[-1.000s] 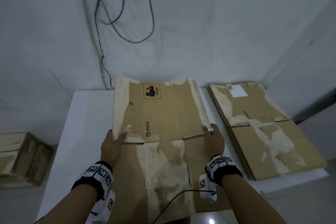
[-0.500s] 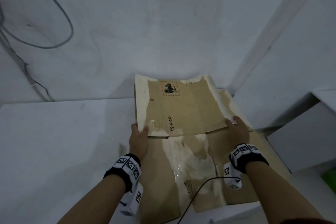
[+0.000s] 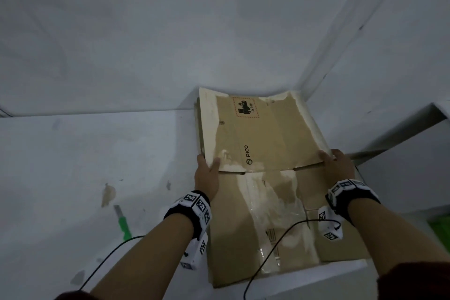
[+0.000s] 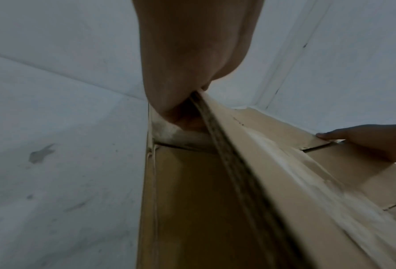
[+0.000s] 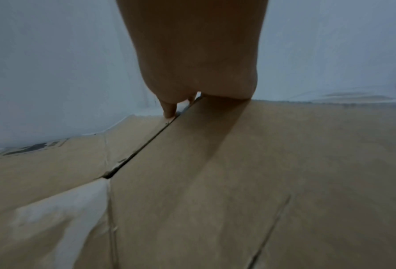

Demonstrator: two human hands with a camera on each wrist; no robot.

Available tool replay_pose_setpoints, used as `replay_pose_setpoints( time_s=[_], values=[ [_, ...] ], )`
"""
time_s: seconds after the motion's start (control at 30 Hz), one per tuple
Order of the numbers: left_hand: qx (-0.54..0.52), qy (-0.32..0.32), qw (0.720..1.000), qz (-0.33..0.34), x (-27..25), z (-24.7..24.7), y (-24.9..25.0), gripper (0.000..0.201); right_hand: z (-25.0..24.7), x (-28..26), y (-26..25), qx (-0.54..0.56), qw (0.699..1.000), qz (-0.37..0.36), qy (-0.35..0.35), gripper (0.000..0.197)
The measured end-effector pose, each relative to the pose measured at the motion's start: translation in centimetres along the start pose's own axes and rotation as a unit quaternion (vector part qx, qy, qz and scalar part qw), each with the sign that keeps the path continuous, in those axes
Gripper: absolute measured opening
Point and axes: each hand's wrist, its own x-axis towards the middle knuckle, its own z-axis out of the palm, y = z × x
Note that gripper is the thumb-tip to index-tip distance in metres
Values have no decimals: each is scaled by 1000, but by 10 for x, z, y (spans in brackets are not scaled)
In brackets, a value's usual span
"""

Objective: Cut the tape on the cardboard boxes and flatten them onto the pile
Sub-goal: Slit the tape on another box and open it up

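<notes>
We grip the flattened box [image 3: 263,134], centre frame, over the pile [image 3: 280,246]: left hand [image 3: 207,175] pinching its left edge, right hand [image 3: 337,168] curled on the right. Best lower evenly, edges squared to the pile.

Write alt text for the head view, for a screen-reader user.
Two bare hands hold a flattened cardboard box by its side edges, the left hand and the right hand each gripping it, over a pile of flattened boxes at the right end of a white table. A green-handled cutter lies on the table to the left.
</notes>
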Motion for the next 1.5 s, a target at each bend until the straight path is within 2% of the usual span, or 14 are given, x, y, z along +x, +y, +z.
replay_pose_setpoints(
  time_s=[0.07, 0.17, 0.3, 0.43, 0.5, 0.57, 0.63, 0.73, 0.87, 1.07, 1.17, 1.3, 1.5],
  values=[
    [69, 12, 997, -41, 7, 10, -11, 43, 8, 8, 11, -5, 1000, 14, -13, 50],
    [191, 33, 974, -116, 14, 17, -20, 51, 21, 13, 19, 40, 999, 20, -11, 55],
    [225, 59, 964, -133, 19, 23, -30, 49, 39, 18, 25, 57, 998, -15, 11, 51],
    [187, 75, 970, -137, 21, 24, -41, 50, 55, 18, 29, -9, 999, -19, 34, 43],
    [132, 95, 980, -114, 22, 23, -44, 51, 62, 10, 22, -23, 997, 21, 69, 41],
    [87, 97, 987, -98, 24, 18, -46, 61, 67, -1, 10, -41, 994, 31, 101, 41],
    [60, 74, 991, -99, 26, 8, -45, 66, 73, -15, -4, -29, 991, -9, 130, 42],
    [54, 74, 991, -98, 26, -19, -47, 54, 96, -49, -30, 15, 982, -123, 140, 42],
    [80, 84, 991, -60, 12, -86, -64, 42, 148, -115, -75, 50, 971, -230, 38, 38],
    [113, 192, 972, -80, -27, -238, -97, 32, 235, -236, -154, 38, 936, -346, -57, 38],
    [121, 246, 957, -97, -61, -321, -116, 28, 273, -302, -195, 35, 905, -411, -105, 39],
    [121, 316, 933, -119, -116, -432, -141, 25, 322, -401, -248, 52, 854, -469, -219, 36],
    [126, 388, 900, -152, -194, -588, -182, 18, 393, -561, -317, 55, 799, -504, -323, 30]
  ],
)
